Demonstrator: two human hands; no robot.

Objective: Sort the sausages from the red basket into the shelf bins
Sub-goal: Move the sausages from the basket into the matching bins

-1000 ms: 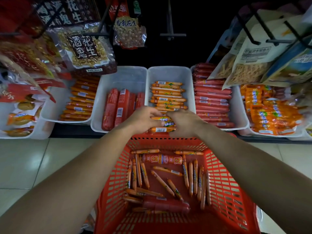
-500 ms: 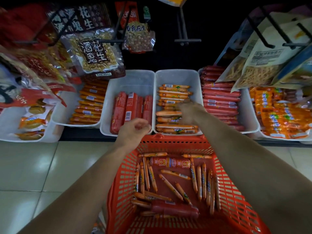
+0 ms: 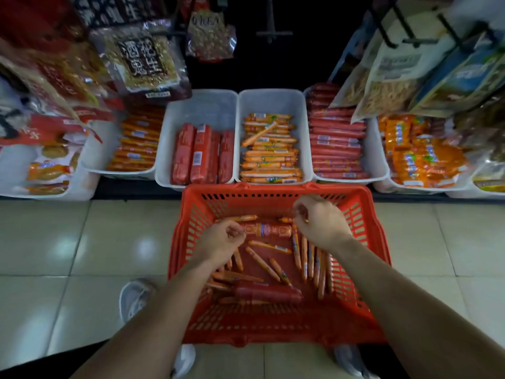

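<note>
— So what did the head view show of the basket [image 3: 363,242]?

— It was red plastic, slotted walls, sitting on glossy pale floor tiles [image 3: 82,242] right against the shelf. Thin orange sausages [image 3: 303,254] lay loose on its bottom, some side by side along the right, others crossed at angles. A fat printed one [image 3: 269,230] lay crosswise near the far end, and a thick dark red one [image 3: 267,294] crosswise near the near end.

— And the hands?

— Both were down inside the basket. The left hand [image 3: 220,243] had its fingers curled in, thumb against them, by the left end of the fat printed sausage; I could not tell whether it pinched anything. The right hand [image 3: 321,224] was also curled loosely, with a tiny orange speck at its fingertips; whether it gripped a sausage I could not tell.

— The bins?

— White plastic tubs with rounded corners, in a row. The middle bin [image 3: 272,101] held stacked thin orange sausages, one lying diagonally on top. The bin left of it [image 3: 200,105] held thick red sticks with white barcode labels. Further right, long red sausages [image 3: 337,140] were piled flat, then orange packs [image 3: 420,157].

— Any writing?

— A clear peanut bag [image 3: 143,60] hanging top left read 酒鬼花生. The other labels were too blurred. A pale shoe [image 3: 134,299] showed beside the basket.
</note>
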